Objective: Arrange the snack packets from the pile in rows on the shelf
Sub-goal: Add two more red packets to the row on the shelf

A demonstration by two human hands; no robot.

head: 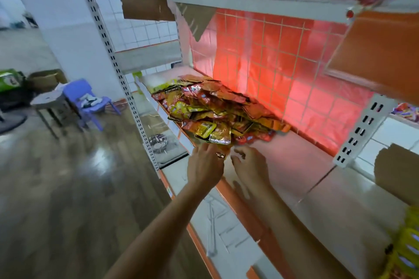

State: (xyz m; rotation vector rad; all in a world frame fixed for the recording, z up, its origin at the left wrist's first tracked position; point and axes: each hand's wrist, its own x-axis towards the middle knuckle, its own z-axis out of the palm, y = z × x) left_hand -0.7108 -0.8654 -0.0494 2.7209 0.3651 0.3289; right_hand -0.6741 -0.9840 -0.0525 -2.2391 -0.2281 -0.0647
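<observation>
A loose pile of shiny red and yellow snack packets [215, 108] lies on the left half of the white shelf [294, 161]. My left hand [205, 165] reaches the near edge of the pile and holds a gold packet [221, 146] between its fingers. My right hand [250, 165] sits just to the right of it on the shelf surface, fingers loosely curled, holding nothing that I can see. The right half of the shelf is bare.
A red-lit tiled back wall [283, 63] stands behind the shelf and another shelf board [249, 4] hangs above. Slotted uprights [127, 88] frame the bay. A blue chair [88, 99] and a stool [48, 99] stand on the floor to the left. A yellow basket [405, 249] is at lower right.
</observation>
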